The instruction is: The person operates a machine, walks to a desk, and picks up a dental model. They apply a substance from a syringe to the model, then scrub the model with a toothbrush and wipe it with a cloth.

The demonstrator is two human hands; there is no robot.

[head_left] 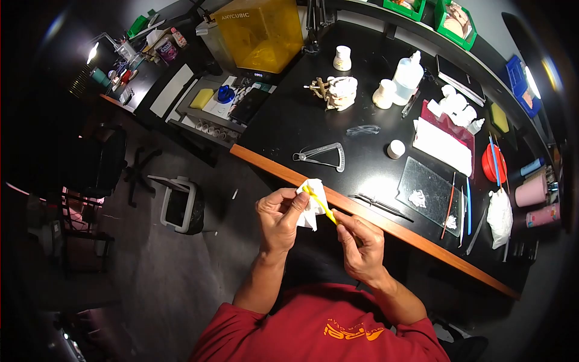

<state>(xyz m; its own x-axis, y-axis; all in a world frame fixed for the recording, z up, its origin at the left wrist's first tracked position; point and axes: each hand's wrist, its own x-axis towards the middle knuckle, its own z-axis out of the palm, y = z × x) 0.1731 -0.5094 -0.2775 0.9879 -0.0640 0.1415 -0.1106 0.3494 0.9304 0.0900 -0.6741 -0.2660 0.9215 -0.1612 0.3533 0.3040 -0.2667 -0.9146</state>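
Observation:
My left hand (280, 216) is closed on a crumpled white tissue (312, 218), pinching it against one end of a slender yellow tool (326, 209). The other end of that tool sits between the fingers and thumb of my right hand (362, 242). Its exact kind cannot be made out, as both ends are partly covered. Both hands are in front of the wooden table edge (422, 254). Beyond them on the black tabletop lie a metal caliper gauge (322, 157) and dark slim tweezers (383, 206).
A glass slab (429, 194) with white residue lies at right, near brushes and a red round container (494, 161). Farther back stand a dental model (339, 93), a clear bottle (408, 75) and white jars. A bin (179, 205) stands on the floor at left.

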